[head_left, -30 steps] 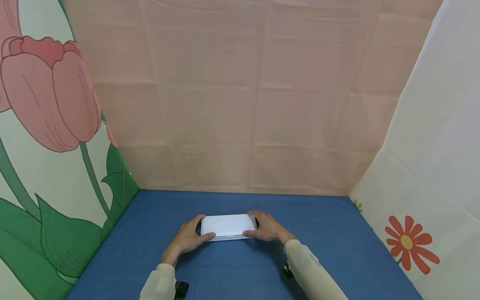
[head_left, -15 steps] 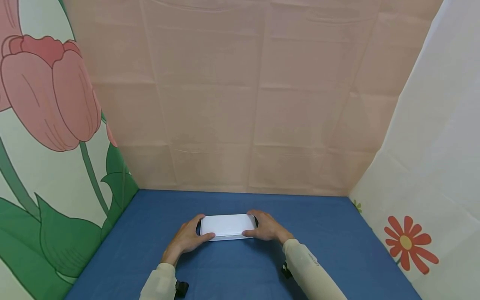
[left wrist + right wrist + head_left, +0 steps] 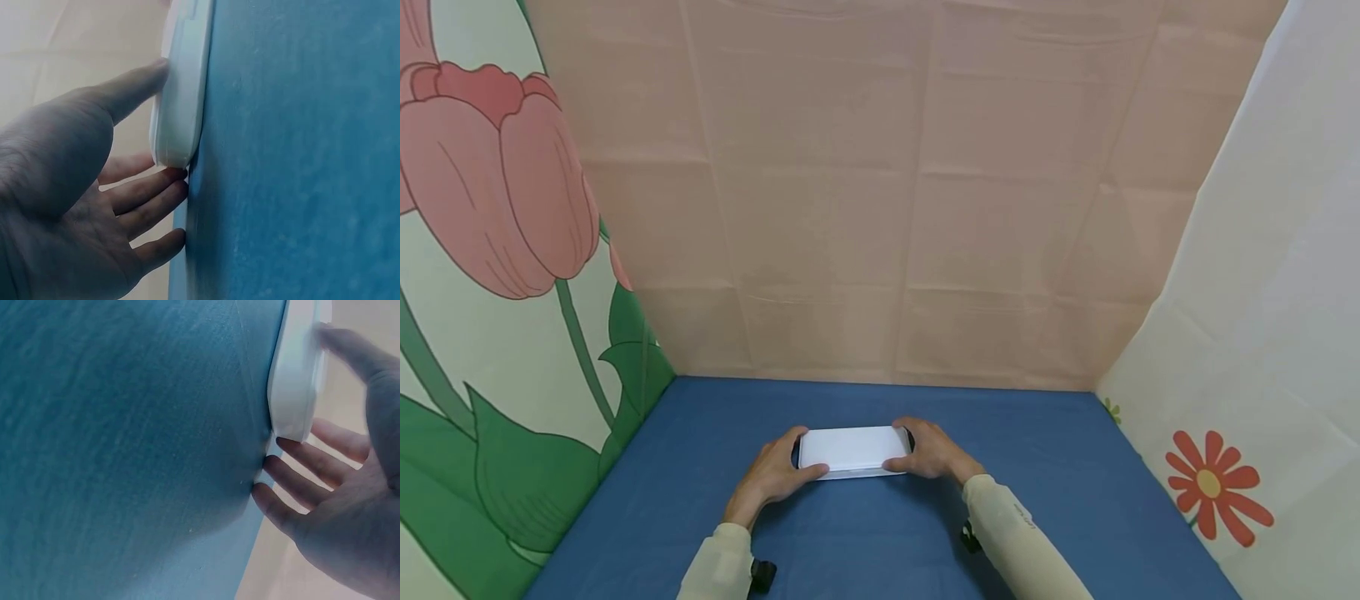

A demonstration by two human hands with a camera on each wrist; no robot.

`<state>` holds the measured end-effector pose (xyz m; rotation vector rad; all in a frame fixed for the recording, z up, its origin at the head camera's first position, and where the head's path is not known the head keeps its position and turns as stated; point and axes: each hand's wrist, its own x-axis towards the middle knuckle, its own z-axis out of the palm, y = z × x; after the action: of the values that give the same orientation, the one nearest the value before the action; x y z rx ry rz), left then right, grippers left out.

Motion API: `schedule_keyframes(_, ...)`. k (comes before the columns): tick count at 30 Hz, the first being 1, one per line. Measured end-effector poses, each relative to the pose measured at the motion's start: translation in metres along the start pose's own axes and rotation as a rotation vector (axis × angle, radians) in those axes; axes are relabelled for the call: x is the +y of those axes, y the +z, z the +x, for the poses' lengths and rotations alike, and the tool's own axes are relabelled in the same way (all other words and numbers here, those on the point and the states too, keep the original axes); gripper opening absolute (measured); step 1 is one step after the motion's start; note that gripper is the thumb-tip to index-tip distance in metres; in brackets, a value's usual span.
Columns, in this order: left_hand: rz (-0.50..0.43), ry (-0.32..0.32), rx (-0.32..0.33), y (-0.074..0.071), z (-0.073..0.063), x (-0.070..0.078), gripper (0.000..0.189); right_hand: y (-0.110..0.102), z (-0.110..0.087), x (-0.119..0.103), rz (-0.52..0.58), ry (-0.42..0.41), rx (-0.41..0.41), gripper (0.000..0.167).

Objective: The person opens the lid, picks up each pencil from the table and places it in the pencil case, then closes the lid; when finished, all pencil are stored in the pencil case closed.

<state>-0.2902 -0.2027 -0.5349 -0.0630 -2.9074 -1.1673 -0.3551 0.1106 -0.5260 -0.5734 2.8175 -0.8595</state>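
A white oblong box [image 3: 852,450] with rounded corners and a seam along its near side lies flat on the blue cloth. My left hand [image 3: 775,468] grips its left end, thumb at the near edge and fingers round towards the back. At the opposite end my right hand [image 3: 934,452] holds it the same way. In the left wrist view the thumb lies on the side of the box [image 3: 181,94], and the lower fingertips meet the cloth. The right wrist view has the thumb on the upper edge of the box [image 3: 294,375], with fingers spread by its end.
Blue cloth [image 3: 865,542] covers the table. A plain beige sheet [image 3: 880,208] rises at the back, a tulip-printed sheet [image 3: 497,192] at the left, and a white sheet with a red flower [image 3: 1208,483] at the right. Dark wrist cameras sit under both sleeves.
The head view has shifted very slightly. Both hands keep their hold at the ends of the white box, which stays in place on the cloth.
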Motion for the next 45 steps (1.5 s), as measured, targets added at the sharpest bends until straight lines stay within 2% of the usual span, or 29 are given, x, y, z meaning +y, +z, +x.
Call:
schedule_keyframes(9,0.012,-0.008,0.001,0.000,-0.001,-0.002,0.093,0.002,-0.003,-0.003,0.010,-0.008,0.000,0.083)
schedule_keyframes(21,0.022,-0.027,0.004,-0.001,-0.003,-0.008,0.095,0.009,-0.006,0.002,0.007,-0.063,-0.005,0.086)
schedule_keyframes(25,0.043,-0.012,0.019,0.001,-0.004,-0.008,0.093,0.009,-0.012,0.004,0.007,-0.083,0.006,0.085)
schedule_keyframes(32,0.080,0.062,0.053,0.001,-0.005,-0.006,0.094,0.007,-0.029,0.012,0.038,-0.062,0.052,0.086)
schedule_keyframes(37,0.124,0.128,0.099,0.003,-0.003,-0.002,0.097,-0.002,-0.043,0.021,0.000,-0.052,0.067,0.085)
schedule_keyframes(45,0.193,0.286,0.173,0.006,-0.005,0.002,0.093,-0.017,-0.062,0.034,-0.121,-0.159,0.144,0.084)
